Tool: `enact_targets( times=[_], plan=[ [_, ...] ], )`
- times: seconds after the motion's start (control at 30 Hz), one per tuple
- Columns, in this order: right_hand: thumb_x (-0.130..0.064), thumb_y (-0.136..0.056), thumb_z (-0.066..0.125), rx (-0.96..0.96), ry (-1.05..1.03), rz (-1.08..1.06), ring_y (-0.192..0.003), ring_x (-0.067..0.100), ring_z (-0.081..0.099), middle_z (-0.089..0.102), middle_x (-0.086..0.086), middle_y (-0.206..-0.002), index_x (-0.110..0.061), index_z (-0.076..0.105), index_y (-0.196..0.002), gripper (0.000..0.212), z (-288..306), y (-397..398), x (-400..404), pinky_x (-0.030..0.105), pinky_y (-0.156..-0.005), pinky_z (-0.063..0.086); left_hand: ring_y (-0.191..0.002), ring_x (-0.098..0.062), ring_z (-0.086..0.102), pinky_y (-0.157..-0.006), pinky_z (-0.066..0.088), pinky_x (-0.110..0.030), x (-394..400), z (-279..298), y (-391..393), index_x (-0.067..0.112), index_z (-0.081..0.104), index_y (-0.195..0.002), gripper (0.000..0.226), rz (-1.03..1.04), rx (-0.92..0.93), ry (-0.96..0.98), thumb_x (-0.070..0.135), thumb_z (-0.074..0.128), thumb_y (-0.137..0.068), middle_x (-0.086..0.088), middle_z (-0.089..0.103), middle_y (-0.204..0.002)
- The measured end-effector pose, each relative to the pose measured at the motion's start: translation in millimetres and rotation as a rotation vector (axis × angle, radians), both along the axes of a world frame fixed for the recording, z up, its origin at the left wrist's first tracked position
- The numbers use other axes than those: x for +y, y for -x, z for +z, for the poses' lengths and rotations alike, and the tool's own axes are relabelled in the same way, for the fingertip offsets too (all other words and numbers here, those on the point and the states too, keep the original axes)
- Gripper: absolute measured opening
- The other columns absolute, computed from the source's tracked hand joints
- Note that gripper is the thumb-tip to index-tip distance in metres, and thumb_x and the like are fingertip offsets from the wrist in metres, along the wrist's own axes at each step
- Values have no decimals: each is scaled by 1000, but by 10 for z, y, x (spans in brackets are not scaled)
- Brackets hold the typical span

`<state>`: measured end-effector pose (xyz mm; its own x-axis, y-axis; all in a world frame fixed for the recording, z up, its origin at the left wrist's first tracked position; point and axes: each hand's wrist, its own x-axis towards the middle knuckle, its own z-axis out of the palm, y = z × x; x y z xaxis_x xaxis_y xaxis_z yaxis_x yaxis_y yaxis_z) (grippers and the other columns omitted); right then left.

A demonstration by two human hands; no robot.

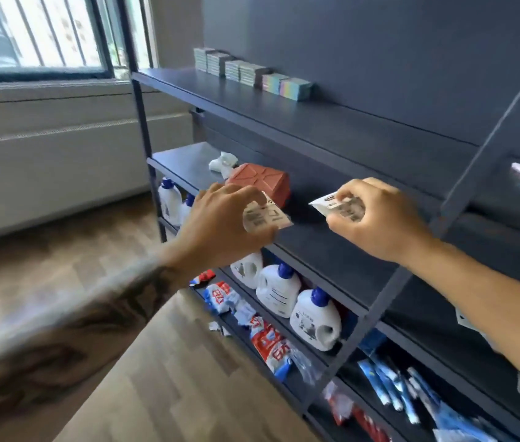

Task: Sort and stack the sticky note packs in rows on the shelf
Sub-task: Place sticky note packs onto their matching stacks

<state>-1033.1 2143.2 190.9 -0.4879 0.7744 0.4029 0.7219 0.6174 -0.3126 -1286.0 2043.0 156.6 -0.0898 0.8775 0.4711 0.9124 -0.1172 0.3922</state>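
Sticky note packs, one pinched in each hand before the shelf.
Left hand (223,224) grips one pack (265,216); right hand (376,218) grips another (338,207). Six stacks (252,71) line the top shelf (284,113); four white bottles (314,319) stand lower.

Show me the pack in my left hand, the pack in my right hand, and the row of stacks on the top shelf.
Left-hand pack (266,216), head view: on its label face.
Right-hand pack (340,208), head view: on its printed label.
Row of stacks (254,73), head view: on a middle stack's side.
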Motion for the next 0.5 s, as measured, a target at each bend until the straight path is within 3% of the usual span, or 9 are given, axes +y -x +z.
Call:
enact_targets(
  times=[0.1, 0.27, 0.37, 0.5],
  plan=[
    [-45, -80, 72, -1, 7, 90, -91, 19, 62, 64, -6, -106, -31, 65, -101, 27, -12, 620, 215, 40, -74, 56, -101, -22, 60, -92, 48, -41, -32, -76, 473, 37, 66, -111, 51, 93, 14, 6, 72, 61, -75, 7, 71, -108],
    [-69, -70, 55, 33, -3, 212, -96, 22, 62, 63, -5, -106, -33, 65, -105, 52, 12, 1639, 775, 41, -82, 55, -100, -22, 60, -89, 44, -36, 70, -106, 1209, 35, 69, -110, 53, 236, 72, 33, 76, 62, -77, 5, 72, -109],
    [-63, -76, 63, 16, -11, 245, -98, 22, 61, 61, -7, -106, -34, 63, -108, 43, 61, 2165, 1236, 42, -84, 54, -100, -21, 60, -86, 46, -36, 276, -39, 1631, 34, 68, -112, 54, 296, 125, 41, 77, 64, -80, 6, 72, -114],
    [-68, -66, 55, -4, -41, 281, -92, 22, 59, 58, -7, -101, -34, 63, -108, 55, 246, 2670, 1831, 44, -82, 55, -101, -21, 60, -89, 49, -38, 722, 95, 2091, 34, 68, -113, 65, 343, 99, 41, 84, 52, -75, 4, 72, -116]
  ],
)
